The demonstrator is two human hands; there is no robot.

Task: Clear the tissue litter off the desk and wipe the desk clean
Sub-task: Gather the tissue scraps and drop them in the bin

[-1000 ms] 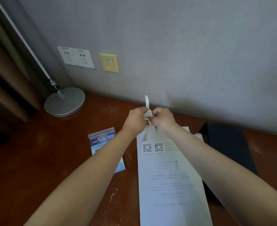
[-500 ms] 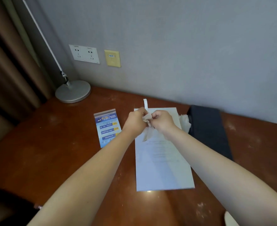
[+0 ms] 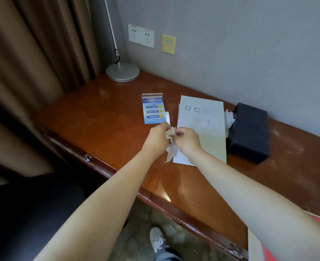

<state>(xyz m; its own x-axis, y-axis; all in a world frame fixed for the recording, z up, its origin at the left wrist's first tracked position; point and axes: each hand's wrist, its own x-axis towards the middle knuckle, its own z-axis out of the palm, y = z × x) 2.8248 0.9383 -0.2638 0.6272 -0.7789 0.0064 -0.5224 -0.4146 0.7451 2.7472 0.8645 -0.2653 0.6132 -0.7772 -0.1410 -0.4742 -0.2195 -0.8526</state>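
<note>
Both hands meet above the brown wooden desk [image 3: 102, 121]. My left hand [image 3: 156, 136] and my right hand [image 3: 188, 141] pinch a crumpled beige tissue [image 3: 169, 133] between them. A strip of it hangs down to about the near edge of the white printed sheet [image 3: 202, 117], and a white strip sticks up beside my left thumb. A dark tissue box [image 3: 249, 132] lies at the right with white tissue [image 3: 229, 119] poking out of its left side.
A blue leaflet [image 3: 153, 109] lies left of the sheet. A silver lamp base [image 3: 122, 72] stands in the back left corner by brown curtains [image 3: 33, 53]. Wall sockets [image 3: 141, 35] are behind. A dark chair [image 3: 23, 213] and a shoe [image 3: 156, 239] are below the desk edge.
My head has pulled back and the hands have drawn toward the desk's near edge, still holding the tissue. More of the desk, curtain, chair and floor now show.
</note>
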